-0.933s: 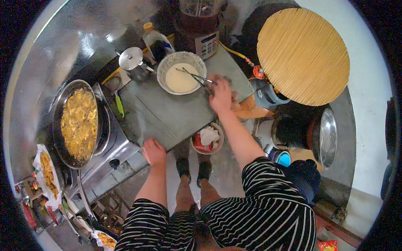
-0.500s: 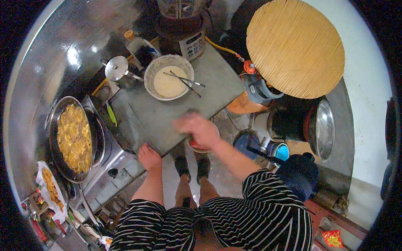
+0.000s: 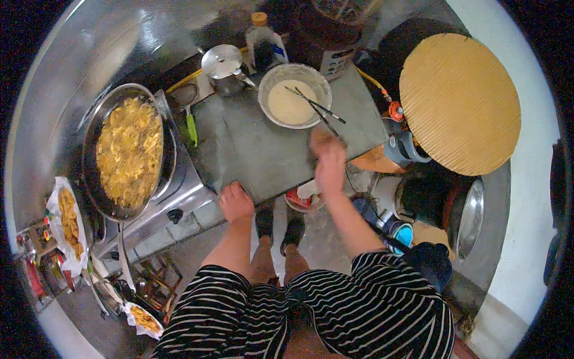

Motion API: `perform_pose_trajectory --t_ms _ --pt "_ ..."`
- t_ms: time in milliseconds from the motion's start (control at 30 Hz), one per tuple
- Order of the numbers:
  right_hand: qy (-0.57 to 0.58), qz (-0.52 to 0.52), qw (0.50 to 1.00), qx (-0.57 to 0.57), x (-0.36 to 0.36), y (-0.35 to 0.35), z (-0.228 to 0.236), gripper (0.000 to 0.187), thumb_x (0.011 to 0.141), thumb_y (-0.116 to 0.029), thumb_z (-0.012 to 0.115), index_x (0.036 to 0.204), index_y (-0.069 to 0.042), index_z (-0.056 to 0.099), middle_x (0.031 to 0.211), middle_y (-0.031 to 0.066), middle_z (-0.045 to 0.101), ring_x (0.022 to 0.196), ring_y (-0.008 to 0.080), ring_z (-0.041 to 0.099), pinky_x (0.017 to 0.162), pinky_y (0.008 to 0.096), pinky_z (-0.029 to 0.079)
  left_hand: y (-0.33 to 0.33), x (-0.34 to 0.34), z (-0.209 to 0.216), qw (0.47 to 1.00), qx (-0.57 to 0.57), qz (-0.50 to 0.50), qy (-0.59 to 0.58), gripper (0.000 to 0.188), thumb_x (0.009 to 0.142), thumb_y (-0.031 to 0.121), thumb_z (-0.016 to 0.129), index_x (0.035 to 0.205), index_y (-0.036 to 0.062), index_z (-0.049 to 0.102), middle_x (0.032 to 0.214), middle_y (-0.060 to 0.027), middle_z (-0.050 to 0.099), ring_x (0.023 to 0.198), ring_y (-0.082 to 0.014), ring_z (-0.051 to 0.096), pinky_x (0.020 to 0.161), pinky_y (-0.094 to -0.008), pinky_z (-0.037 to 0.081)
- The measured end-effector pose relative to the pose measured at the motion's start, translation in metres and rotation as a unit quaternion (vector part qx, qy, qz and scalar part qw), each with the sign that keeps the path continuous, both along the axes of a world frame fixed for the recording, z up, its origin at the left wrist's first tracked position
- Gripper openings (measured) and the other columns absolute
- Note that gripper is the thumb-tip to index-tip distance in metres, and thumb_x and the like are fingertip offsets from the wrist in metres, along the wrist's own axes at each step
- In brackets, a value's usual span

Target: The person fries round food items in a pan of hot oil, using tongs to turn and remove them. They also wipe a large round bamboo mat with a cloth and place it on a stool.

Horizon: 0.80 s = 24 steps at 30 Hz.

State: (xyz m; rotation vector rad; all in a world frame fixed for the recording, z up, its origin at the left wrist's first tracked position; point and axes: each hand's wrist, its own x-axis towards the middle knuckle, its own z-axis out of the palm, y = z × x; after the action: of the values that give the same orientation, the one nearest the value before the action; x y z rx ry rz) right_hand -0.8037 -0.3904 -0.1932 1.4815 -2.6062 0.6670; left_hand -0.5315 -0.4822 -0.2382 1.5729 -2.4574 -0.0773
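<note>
1. Hands now: right hand (image 3: pixel 330 164) blurred beside the chopsticks (image 3: pixel 329 112); left hand (image 3: pixel 236 201) curled at the counter (image 3: pixel 251 143) edge; can't tell openness or hold for either.
2. Chopsticks cross over the rim of the bowl (image 3: pixel 281 78), on the counter.
3. Leftward, food fills a pan (image 3: pixel 119 212).

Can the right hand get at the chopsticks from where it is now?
Probably yes: the right hand is close by, and the chopsticks stick out over the bowl's rim toward it, with nothing evident between. The fingers are too blurred to judge their grip.
</note>
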Motion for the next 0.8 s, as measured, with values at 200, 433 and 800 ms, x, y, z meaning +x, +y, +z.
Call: perform_pose_trajectory --t_ms 200,433,800 --pt "-0.039 0.118 0.992 -0.021 0.089 -0.100 -0.009 0.045 0.076 -0.006 0.051 0.121 -0.004 0.053 0.129 0.0134 0.049 0.121 0.0343 0.042 0.106 0.0465 0.028 -0.001 -0.009 0.022 0.985 0.159 0.063 -0.022 0.025 0.084 0.018 0.051 0.109 0.0123 0.053 0.104 -0.0101 0.054 0.103 -0.0307 0.052 0.084 -0.0453 0.041" --pt "-0.041 0.077 0.994 -0.064 0.087 -0.192 -0.025 0.044 0.076 -0.005 0.052 0.120 -0.005 0.053 0.132 0.0145 0.046 0.125 0.0384 0.035 0.107 0.0452 0.028 -0.003 -0.016 0.029 0.990 0.137 0.023 0.013 0.024 0.087 0.022 0.050 0.108 0.0118 0.053 0.105 -0.0100 0.055 0.102 -0.0306 0.051 0.088 -0.0450 0.039" --pt "-0.162 0.244 0.955 -0.053 0.043 -0.024 0.045 0.035 0.074 -0.004 0.051 0.107 -0.008 0.062 0.110 0.0119 0.061 0.109 0.0322 0.052 0.099 0.0427 0.038 -0.002 -0.012 0.020 0.990 0.131 0.049 0.030 0.024 0.090 0.029 0.048 0.107 0.0134 0.052 0.107 -0.0084 0.054 0.103 -0.0299 0.051 0.089 -0.0450 0.038"
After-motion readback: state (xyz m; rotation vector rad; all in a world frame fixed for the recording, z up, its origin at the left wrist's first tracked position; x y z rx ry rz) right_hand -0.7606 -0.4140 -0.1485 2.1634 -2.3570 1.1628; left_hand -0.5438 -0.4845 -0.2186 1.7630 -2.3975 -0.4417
